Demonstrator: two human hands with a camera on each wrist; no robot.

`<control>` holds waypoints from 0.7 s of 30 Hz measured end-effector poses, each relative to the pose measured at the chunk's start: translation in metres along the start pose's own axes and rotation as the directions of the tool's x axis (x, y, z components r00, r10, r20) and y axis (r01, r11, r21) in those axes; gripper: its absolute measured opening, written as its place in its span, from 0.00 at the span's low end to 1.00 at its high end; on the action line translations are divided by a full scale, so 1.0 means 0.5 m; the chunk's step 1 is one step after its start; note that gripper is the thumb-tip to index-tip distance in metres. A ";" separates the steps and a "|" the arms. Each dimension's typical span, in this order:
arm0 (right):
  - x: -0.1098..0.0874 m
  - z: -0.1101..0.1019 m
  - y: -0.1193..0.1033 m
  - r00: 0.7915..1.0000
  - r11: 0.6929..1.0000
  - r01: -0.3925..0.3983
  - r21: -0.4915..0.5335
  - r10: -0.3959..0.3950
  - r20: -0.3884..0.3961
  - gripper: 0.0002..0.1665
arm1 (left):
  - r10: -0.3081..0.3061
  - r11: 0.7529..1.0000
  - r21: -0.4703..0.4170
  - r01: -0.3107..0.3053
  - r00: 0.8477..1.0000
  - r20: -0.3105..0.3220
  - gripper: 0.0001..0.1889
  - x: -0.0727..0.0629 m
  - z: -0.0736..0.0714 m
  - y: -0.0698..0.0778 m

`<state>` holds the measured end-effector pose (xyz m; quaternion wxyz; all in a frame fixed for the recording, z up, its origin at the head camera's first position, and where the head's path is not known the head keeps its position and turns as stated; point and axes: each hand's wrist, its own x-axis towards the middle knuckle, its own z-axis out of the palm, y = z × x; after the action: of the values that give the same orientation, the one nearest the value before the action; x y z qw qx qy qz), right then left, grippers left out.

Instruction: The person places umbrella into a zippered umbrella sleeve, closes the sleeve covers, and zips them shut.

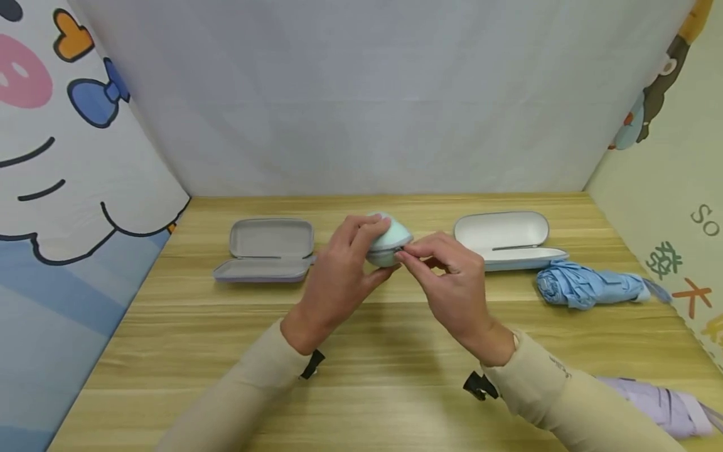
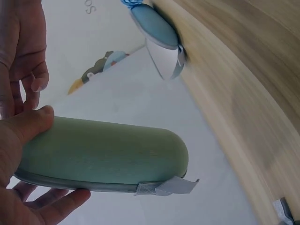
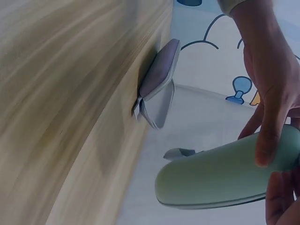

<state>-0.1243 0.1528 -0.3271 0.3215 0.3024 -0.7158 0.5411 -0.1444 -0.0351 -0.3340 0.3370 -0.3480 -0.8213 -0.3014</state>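
Above the table, my left hand [image 1: 339, 270] grips a mint-green zippered glasses case [image 1: 395, 233], thumb on one side and fingers on the other. The case looks closed, and a grey fabric tab [image 2: 176, 186] hangs at its far end in the left wrist view. At the near end my right hand [image 1: 457, 276] pinches the small dark zipper pull at the seam between thumb and forefinger. In the right wrist view the smooth green shell [image 3: 215, 176] is seen from below, and the right fingertips [image 3: 276, 187] sit against its end.
An open purple glasses case [image 1: 272, 238] with grey lining stands at the back left. Behind the right hand is an open light-blue case [image 1: 501, 229] with white lining. A folded blue umbrella [image 1: 593, 285] lies at the right, a lavender one [image 1: 658, 402] by the right sleeve.
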 end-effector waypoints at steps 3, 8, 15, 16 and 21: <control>0.001 -0.001 -0.001 1.000 1.000 -0.005 -0.026 0.005 -0.003 0.02 | 0.000 1.000 0.021 0.000 1.000 0.018 0.37 -0.001 0.000 0.000; 0.006 -0.009 -0.008 0.992 0.992 -0.122 -0.012 0.122 0.041 0.03 | 0.001 0.999 0.046 -0.005 0.997 0.076 0.40 -0.001 -0.001 -0.003; 0.023 -0.018 -0.018 0.910 0.889 -0.414 0.197 0.396 0.124 0.02 | 0.006 0.999 0.050 -0.012 0.993 0.117 0.36 0.001 -0.001 -0.009; 0.025 -0.020 -0.018 0.900 0.877 -0.434 0.206 0.413 0.138 0.03 | 0.008 0.999 0.051 -0.014 0.993 0.117 0.36 0.001 -0.001 -0.010; 0.037 -0.040 -0.013 0.886 0.859 -0.462 0.220 0.434 0.165 0.05 | 0.002 0.999 0.035 -0.007 0.993 0.117 0.36 0.003 -0.003 -0.019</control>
<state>-0.1279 0.1693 -0.3047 0.1059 0.1953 -0.7078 0.6705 -0.1521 -0.0410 -0.3346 0.2952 -0.3609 -0.8439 -0.2653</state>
